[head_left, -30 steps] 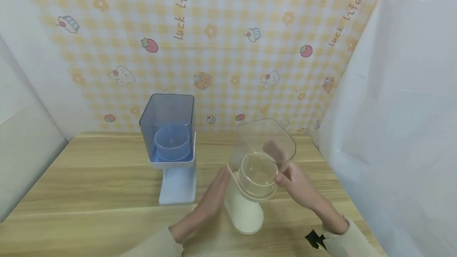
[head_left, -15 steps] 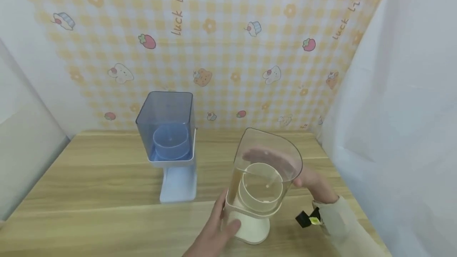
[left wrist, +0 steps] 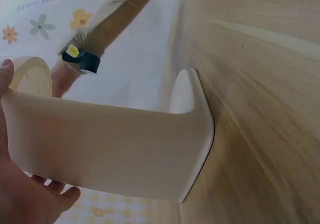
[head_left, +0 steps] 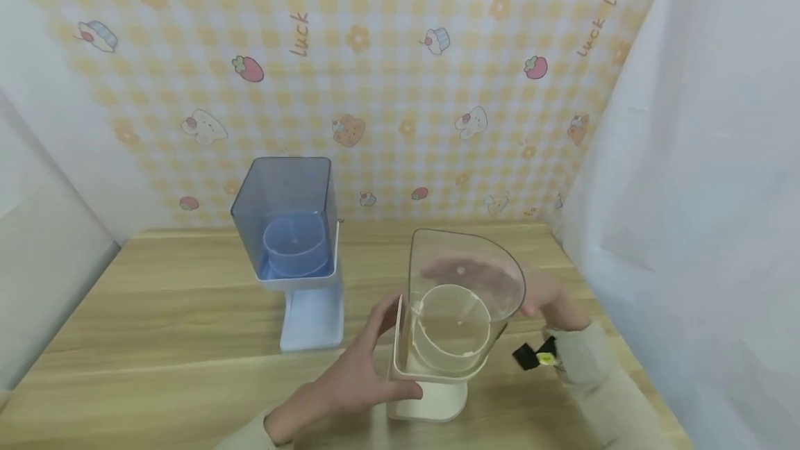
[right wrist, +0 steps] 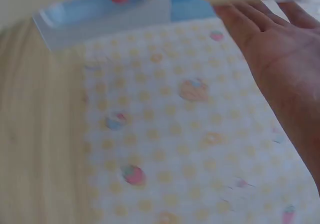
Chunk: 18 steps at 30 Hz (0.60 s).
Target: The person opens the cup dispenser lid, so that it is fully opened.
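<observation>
My left hand (head_left: 353, 373) grips the left side of the cream dispenser (head_left: 437, 377), thumb lying across the front under the lip of its bin and fingers behind. My right hand (head_left: 545, 294) is on the far right side, its fingers stretched out behind the clear wall; they blur, and I can't tell whether they touch it. The cream dispenser stands in the right half of the desk (head_left: 200, 304), nearer my edge than the far one. Wood runs between its base and the blue dispenser (head_left: 284, 186), and another strip lies on the right before the white sheet (head_left: 675, 242), though my right forearm crosses it. The blue dispenser sits farther back, near the patterned cloth (head_left: 387, 96) that hangs behind the desk.

Both bins gape at the top. The cream one has a rim with a rounded corner and holds a round insert (head_left: 451, 364) low inside; the blue one is squarer, with a blue cup (head_left: 295, 259) at its bottom.

From my left wrist I see what my head view hides: the smooth back of the stand, its foot at the wood, and my fingertips curling past its edge. My right wrist shows my flat palm, and two fingertips under a blurred cream edge; whose they are, I can't tell.
</observation>
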Available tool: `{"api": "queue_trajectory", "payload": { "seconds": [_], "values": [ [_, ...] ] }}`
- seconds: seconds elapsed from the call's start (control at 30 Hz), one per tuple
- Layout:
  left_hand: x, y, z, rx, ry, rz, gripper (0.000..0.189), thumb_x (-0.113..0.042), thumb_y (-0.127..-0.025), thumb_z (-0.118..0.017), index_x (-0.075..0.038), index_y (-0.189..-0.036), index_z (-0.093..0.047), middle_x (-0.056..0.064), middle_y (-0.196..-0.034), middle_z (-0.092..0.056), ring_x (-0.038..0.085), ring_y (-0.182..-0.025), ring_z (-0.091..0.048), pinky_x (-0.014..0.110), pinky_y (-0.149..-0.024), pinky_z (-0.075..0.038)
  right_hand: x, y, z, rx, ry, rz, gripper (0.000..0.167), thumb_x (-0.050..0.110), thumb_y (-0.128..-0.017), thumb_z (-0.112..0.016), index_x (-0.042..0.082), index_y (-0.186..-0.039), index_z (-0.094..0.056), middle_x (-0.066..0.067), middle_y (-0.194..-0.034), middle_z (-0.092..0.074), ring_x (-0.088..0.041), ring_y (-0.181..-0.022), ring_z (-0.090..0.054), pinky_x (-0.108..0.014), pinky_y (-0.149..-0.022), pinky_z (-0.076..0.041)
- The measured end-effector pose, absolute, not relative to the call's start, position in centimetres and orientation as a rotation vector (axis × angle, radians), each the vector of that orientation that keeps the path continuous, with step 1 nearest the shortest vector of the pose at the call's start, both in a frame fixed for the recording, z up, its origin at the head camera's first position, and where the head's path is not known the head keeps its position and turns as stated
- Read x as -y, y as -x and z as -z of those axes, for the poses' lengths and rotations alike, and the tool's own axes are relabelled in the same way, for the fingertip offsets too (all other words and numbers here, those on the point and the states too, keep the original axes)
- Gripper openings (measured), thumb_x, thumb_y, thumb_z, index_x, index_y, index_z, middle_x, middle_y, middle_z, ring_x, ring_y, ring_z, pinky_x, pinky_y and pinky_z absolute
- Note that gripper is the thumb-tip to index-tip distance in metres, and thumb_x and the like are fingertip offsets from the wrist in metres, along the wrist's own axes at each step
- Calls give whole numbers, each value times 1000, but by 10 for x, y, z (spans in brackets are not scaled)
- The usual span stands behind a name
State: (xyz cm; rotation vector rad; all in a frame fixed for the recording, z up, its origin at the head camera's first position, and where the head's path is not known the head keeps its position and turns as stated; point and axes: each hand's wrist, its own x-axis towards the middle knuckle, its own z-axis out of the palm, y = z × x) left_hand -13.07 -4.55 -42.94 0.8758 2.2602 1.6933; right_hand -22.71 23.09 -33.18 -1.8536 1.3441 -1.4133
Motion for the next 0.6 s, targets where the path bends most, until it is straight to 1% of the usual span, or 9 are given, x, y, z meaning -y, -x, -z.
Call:
{"api": "queue_trajectory", "payload": {
  "seconds": [0.07,0.1,0.17,0.27,0.33,0.37,0.4,0.5,0.6],
  "values": [
    [46,132,427,-2278,-864,-1674,119,-32,-72,-90,-41,-157,-7,2,-164,-24,34,-149,-28,71,-113,-24,-243,220,311,-1514,1838,1404,92,54,-99,-50,-3,-158,-6,-13,-166,-20,-25,-153,-22,-38,-124,-23],
    [47,132,426,-2294,-866,-1666,119,-33,-72,-90,-41,-157,-7,2,-164,-24,33,-150,-28,69,-114,-25,-243,216,299,-1610,1816,1383,99,56,-98,-52,-8,-156,-3,-18,-166,-17,-30,-154,-19,-41,-125,-19],
    [47,133,421,-2325,-866,-1655,121,-36,-70,-91,-41,-157,-8,1,-164,-25,31,-150,-28,66,-116,-27,-246,200,272,-1968,1735,1311,99,59,-95,-55,-5,-156,-11,-17,-164,-24,-27,-152,-25,-33,-124,-23],
    [46,135,416,-2358,-894,-1672,124,-39,-66,-93,-39,-157,-9,-2,-160,-32,27,-148,-33,62,-116,-29,-229,172,235,-2426,1573,1000,101,59,-86,-69,11,-159,-20,-4,-164,-27,-20,-150,-30,-38,-121,-30],
    [43,137,416,-2353,-904,-1696,125,-40,-64,-94,-38,-157,-10,-5,-158,-35,24,-146,-35,62,-116,-30,-213,154,220,-2645,1507,688,98,62,-80,-74,25,-158,-27,5,-162,-28,-15,-147,-33,-40,-117,-36],
    [42,138,416,-2348,-919,-1710,126,-40,-64,-94,-37,-158,-10,-6,-156,-36,23,-145,-36,62,-115,-31,-205,148,216,-2708,1509,545,96,63,-79,-74,30,-157,-28,9,-161,-27,-14,-146,-35,-43,-114,-39],
    [40,139,417,-2335,-939,-1729,125,-38,-64,-94,-35,-158,-11,-7,-155,-38,22,-144,-37,62,-114,-31,-198,143,214,-2749,1529,436,94,63,-79,-75,31,-156,-30,9,-161,-28,-14,-145,-37,-46,-112,-42],
    [37,138,418,-2311,-910,-1756,124,-37,-64,-95,-37,-157,-13,-10,-153,-39,21,-142,-39,63,-112,-33,-188,136,215,-2821,1608,268,86,65,-84,-67,27,-154,-36,0,-160,-32,-20,-141,-43,-46,-109,-45],
    [35,137,418,-2301,-841,-1754,125,-37,-62,-96,-40,-156,-14,-11,-150,-40,20,-140,-40,61,-111,-35,-187,133,219,-2870,1577,271,85,63,-86,-67,22,-153,-37,-3,-156,-39,-22,-137,-48,-47,-107,-47]
  ]
}}
